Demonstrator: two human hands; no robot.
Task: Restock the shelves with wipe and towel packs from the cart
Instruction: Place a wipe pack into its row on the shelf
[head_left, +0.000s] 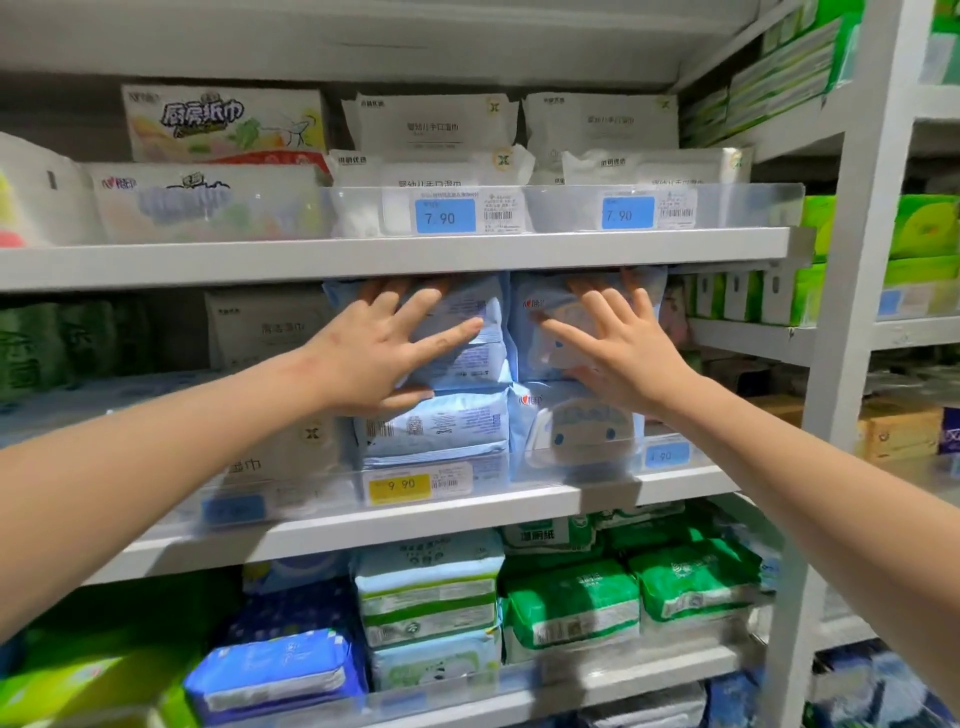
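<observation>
Landmark: the yellow price tag (399, 486) marked 9.90, on the front rail of the middle shelf (363, 525). We list every entry from it.

1. Lower left blue pack (441, 426): directly above the tag, barcode side facing us.
2. Upper left blue pack (470, 343): stacked on entry 1, higher above the tag, its top reaching the underside of the upper shelf (395, 254).
3. Left hand (384, 353): above the tag. We note straight, spread fingers and the palm pressed flat on entry 2, with the thumb along the pack's lower edge. Nothing is grasped.
4. Lower right blue pack (576, 439): above and right of the tag, cartoon face outward, touching entry 1.
5. Upper right blue pack (545, 317): stacked on entry 4.
6. Right hand (623, 358): up and right of the tag. Its fingers are straight and fanned, laid flat on entry 5, released rather than gripping.
7. White wipe packs (280, 452): just left of the tag, same shelf.
8. Well above the tag, on the upper shelf, we count more white packs (431, 124) behind two blue tags (445, 215) marked 7.90. A kitchen towel pack (223, 122) sits up and left.
9. One shelf below the tag: green packs (571, 603) to the lower right, dark blue packs (275, 670) to the lower left.
</observation>
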